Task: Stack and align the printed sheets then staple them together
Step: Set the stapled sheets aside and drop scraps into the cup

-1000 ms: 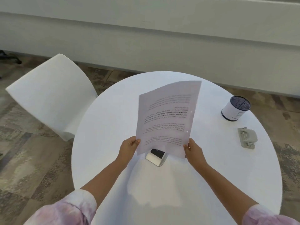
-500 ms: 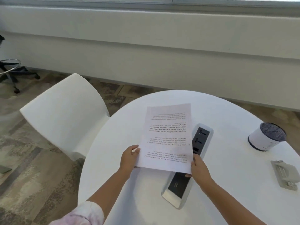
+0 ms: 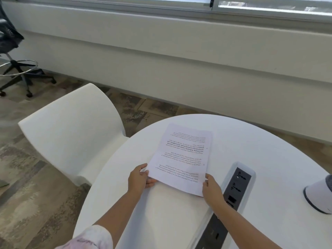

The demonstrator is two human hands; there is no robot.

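Over the round white table (image 3: 269, 159), left hand (image 3: 139, 178) and right hand (image 3: 212, 190) fingers pinch the printed sheets (image 3: 183, 157).

Table (image 3: 269, 159): white. Sheets (image 3: 183, 157): white, black print. Chair (image 3: 71, 130): white. Power strip (image 3: 235, 187): black face, white frame. Sleeve (image 3: 89, 238): pink-white tie-dye. Floor (image 3: 36, 194): mottled brown-grey

The printed sheets (image 3: 185, 157), raised upright a second ago, now lie nearly flat on the surface (image 3: 269, 159), beyond both hands' grip.
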